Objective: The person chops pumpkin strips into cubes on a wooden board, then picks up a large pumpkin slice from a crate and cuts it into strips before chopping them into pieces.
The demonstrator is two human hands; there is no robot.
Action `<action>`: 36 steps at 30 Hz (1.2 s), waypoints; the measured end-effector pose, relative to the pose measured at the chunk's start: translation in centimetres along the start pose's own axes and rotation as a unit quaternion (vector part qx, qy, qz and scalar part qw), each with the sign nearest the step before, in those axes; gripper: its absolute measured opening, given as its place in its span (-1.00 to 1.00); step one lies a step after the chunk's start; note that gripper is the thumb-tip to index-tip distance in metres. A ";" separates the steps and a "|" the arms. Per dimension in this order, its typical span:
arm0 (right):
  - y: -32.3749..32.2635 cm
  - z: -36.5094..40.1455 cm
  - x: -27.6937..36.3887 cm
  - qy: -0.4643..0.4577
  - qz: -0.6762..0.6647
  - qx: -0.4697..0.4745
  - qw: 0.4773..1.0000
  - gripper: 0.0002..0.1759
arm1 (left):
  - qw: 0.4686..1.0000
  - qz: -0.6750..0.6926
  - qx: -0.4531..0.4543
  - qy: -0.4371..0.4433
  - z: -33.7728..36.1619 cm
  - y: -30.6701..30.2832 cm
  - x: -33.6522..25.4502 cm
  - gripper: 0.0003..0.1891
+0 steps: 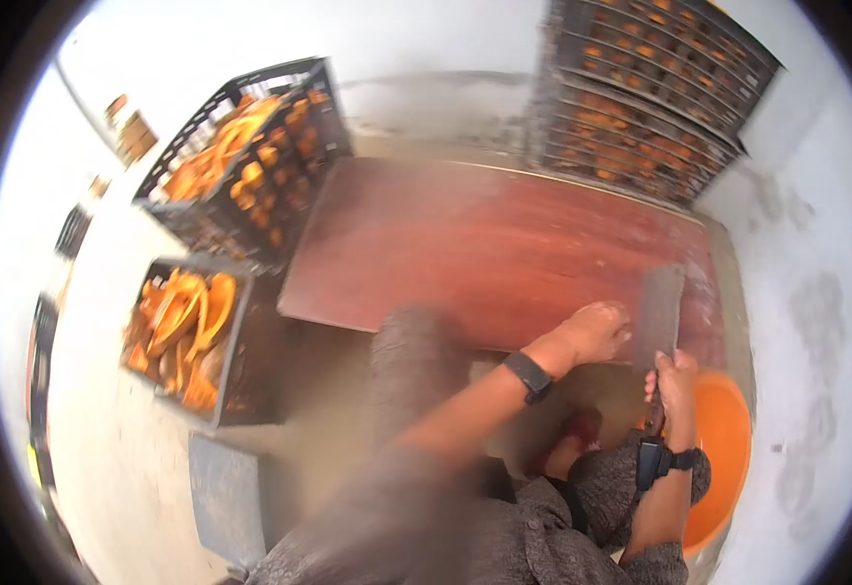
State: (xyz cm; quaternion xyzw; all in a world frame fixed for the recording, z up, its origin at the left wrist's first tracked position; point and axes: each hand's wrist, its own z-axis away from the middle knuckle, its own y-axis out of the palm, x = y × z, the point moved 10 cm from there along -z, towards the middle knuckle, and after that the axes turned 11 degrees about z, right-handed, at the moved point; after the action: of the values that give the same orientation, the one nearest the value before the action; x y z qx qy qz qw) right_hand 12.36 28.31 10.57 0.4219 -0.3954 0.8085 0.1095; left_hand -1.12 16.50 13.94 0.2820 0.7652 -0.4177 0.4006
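Observation:
My right hand (676,378) is wrapped round the handle of a cleaver (660,310). Its broad grey blade points away from me over the right end of a reddish board (465,244). Just left of the blade is my left hand (590,332), its fingers curled by the board's near edge. Whatever those fingers hold, if anything, is hidden. An orange tub (723,458) stands below and to the right of my right hand, partly covered by my forearm and knee.
Left of the board, a black crate (240,219) holds orange pumpkin-like pieces. A grey bin (242,331) with large curved orange pieces stands nearer me, above a grey-blue block (226,497). Stacked dark crates (640,127) with orange pieces stand against the back wall at right.

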 end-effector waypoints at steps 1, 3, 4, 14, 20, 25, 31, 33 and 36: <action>0.8 -0.9 0.7 -0.023 0.023 -0.004 0.999 -0.85 | 1.000 -0.013 -0.023 -0.014 0.4 -2.4 0.1 -0.77; 2.9 -2.6 1.4 -0.043 0.047 0.017 0.998 -0.85 | 0.992 -0.013 -0.121 0.034 1.8 -7.9 -1.4 -0.76; 3.6 -3.2 1.6 -0.045 0.065 0.010 0.997 -0.86 | 0.990 -0.023 -0.136 0.024 2.5 -10.2 -1.8 -0.76; 9.4 -3.4 5.4 -0.140 0.199 0.009 0.970 -0.79 | 0.886 -0.249 -0.391 -0.028 24.0 -35.5 -7.1 -0.71; 10.0 -3.0 4.5 -0.129 0.213 0.012 0.968 -0.80 | 0.712 -0.471 -0.389 -0.347 41.7 -41.4 -1.4 -0.83; 9.8 -3.6 4.0 -0.142 0.202 0.018 0.969 -0.83 | 0.640 -0.470 -0.293 -0.533 51.9 -41.4 5.4 -0.82; 9.7 -3.7 2.8 -0.103 0.169 0.025 0.980 -0.85 | 0.590 -0.544 -0.318 -0.504 53.2 -41.7 5.7 -0.72; 9.7 -3.7 2.7 -0.096 0.151 0.027 0.983 -0.85 | 0.587 -0.546 -0.308 -0.512 53.6 -42.1 6.1 -0.74; 9.6 -3.6 2.6 -0.086 0.135 0.032 0.987 -0.86 | 0.559 -0.555 -0.308 -0.534 55.3 -42.7 7.1 -0.74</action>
State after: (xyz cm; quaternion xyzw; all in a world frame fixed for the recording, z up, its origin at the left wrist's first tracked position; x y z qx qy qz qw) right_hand 3.71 24.19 6.10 0.4363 -0.4304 0.7887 -0.0488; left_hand -16.64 -51.72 7.34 -0.6133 0.4986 -0.3706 0.4877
